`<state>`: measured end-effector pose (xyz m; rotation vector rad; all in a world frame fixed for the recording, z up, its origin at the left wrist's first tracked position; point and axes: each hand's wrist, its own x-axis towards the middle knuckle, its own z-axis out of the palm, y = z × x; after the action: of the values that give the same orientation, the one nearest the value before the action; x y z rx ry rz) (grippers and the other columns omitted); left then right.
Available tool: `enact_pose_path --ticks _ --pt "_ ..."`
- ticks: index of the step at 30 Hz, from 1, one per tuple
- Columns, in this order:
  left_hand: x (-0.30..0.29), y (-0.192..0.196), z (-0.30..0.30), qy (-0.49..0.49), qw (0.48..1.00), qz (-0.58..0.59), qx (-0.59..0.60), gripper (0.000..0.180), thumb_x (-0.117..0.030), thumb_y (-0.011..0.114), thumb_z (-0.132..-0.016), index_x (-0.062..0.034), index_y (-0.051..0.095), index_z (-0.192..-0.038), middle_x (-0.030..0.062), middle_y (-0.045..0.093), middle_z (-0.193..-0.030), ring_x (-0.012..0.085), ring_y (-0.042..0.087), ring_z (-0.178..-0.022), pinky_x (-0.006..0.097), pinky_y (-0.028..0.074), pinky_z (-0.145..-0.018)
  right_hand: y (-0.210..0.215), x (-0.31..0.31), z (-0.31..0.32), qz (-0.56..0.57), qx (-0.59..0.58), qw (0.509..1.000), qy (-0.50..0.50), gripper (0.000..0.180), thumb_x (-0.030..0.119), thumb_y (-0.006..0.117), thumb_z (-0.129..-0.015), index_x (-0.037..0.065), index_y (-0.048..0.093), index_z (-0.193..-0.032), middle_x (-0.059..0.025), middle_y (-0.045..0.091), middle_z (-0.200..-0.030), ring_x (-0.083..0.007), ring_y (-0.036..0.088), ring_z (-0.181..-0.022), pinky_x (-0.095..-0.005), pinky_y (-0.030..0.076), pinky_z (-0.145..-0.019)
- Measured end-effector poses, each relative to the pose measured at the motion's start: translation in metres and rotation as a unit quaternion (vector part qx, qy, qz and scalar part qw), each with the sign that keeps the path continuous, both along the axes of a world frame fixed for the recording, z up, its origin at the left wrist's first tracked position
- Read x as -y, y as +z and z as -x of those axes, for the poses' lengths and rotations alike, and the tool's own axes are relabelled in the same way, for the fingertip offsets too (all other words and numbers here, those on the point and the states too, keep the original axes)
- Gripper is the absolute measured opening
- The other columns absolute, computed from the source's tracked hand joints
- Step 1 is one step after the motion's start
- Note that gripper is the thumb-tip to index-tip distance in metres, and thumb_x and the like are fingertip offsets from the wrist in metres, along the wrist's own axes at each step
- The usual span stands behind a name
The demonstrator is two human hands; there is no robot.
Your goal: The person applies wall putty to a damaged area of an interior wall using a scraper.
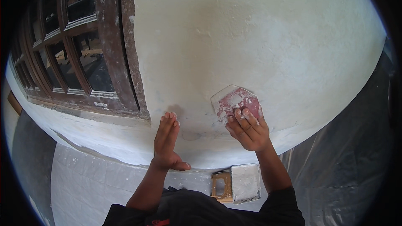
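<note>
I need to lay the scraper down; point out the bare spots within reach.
Free floor: the pale tiles left of the trowel board, under the left hand, and the plastic sheeting right of the right hand holding the scraper. It is crowded directly below, by the board. The window frame offers no ledge.

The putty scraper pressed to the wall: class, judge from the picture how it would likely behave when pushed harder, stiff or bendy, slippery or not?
The scraper looks thin and see-through at its edge, so it probably flexes under pressure. Wet white filler smears its reddish face, so it may feel slippery under the right hand. It lies flat against the wall, so rolling seems unlikely.
</note>
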<state>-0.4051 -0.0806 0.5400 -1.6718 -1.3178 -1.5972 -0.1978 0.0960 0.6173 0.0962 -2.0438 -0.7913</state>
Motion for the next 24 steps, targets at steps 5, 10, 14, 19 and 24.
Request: enact_pose_path --ticks 5,10,14,19,24 --pt "0.001 -0.002 0.003 0.011 1.0 0.002 -0.008 0.104 -0.08 0.041 -0.078 0.0087 0.042 -0.134 0.0307 0.043 -0.136 0.046 0.04 -0.13 0.055 0.027 -0.108 -0.006 -0.004 -0.005 0.0 0.001 1.0 -0.028 0.021 0.025 0.07 -0.082 0.021 0.07 -0.102 -0.0001 0.065 -0.116 -0.0186 0.053 -0.121 -0.0518 0.04 -0.103" --pt "-0.003 -0.002 0.002 0.017 1.0 0.003 0.0 0.104 -0.08 0.041 -0.079 0.0088 0.042 -0.133 0.0306 0.043 -0.136 0.045 0.039 -0.13 0.055 0.026 -0.108 -0.003 0.0 0.005 -0.002 0.01 1.0 0.0 0.022 0.026 0.07 -0.082 0.021 0.07 -0.103 -0.0003 0.065 -0.118 -0.0186 0.053 -0.121 -0.0515 0.04 -0.103" --pt "-0.005 0.003 0.004 0.016 1.0 -0.008 -0.021 0.105 -0.08 0.041 -0.078 0.0092 0.042 -0.133 0.0309 0.043 -0.136 0.0451 0.039 -0.13 0.055 0.026 -0.108 -0.01 -0.006 -0.002 0.019 0.018 1.0 -0.012 0.024 0.025 0.071 -0.081 0.02 0.07 -0.104 -0.0005 0.065 -0.118 -0.0187 0.053 -0.121 -0.0515 0.041 -0.103" --pt "-0.003 0.002 0.005 0.021 1.0 -0.015 -0.011 0.104 -0.079 0.042 -0.078 0.0093 0.042 -0.134 0.0311 0.042 -0.137 0.0452 0.038 -0.131 0.055 0.026 -0.108 -0.012 0.0 -0.009 0.018 -0.017 1.0 -0.009 0.025 0.026 0.072 -0.08 0.019 0.07 -0.104 -0.0003 0.065 -0.118 -0.0182 0.054 -0.12 -0.0522 0.041 -0.103" --pt "-0.002 0.001 0.0 0.015 1.0 -0.006 -0.004 0.104 -0.079 0.042 -0.078 0.0088 0.042 -0.134 0.0311 0.042 -0.137 0.0451 0.038 -0.131 0.054 0.025 -0.109 -0.003 -0.004 -0.004 0.007 -0.001 1.0 -0.03 0.024 0.027 0.072 -0.081 0.019 0.07 -0.103 -0.0005 0.065 -0.118 -0.0179 0.054 -0.12 -0.0526 0.04 -0.103"
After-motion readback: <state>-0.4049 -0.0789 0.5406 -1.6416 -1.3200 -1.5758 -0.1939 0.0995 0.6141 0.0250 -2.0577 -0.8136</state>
